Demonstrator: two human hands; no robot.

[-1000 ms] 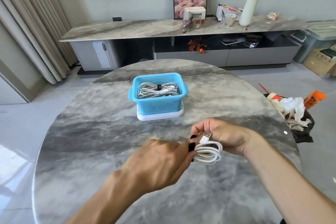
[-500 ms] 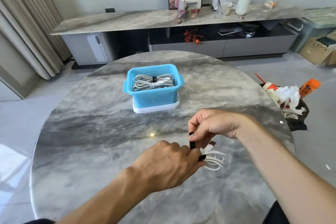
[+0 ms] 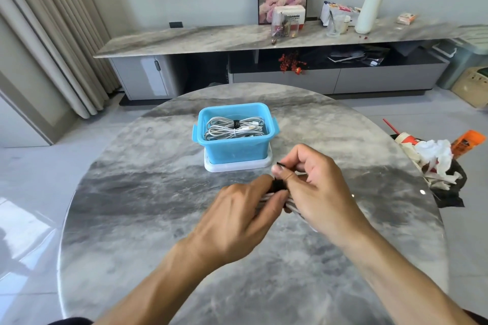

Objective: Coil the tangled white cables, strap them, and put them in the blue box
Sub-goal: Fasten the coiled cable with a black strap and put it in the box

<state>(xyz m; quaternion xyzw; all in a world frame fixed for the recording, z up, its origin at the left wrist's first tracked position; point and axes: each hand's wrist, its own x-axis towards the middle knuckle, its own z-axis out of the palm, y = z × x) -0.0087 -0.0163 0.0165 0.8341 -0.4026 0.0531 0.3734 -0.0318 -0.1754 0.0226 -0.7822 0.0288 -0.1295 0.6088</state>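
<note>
Since half a second ago both hands have drawn together at centre frame. The left hand [image 3: 237, 215] grips the coiled white cable bundle [image 3: 266, 197]; the right hand [image 3: 314, 192] pinches the black fabric strap [image 3: 278, 184] around it. Behind them stands the blue plastic box [image 3: 235, 149] holding strapped cables.

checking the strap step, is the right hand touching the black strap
Touching. The head view shows the right hand pinching the black strap between thumb and fingers, where it wraps the coiled white cable.

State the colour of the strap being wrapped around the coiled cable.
Black; the strap shows best in the head view.
</note>
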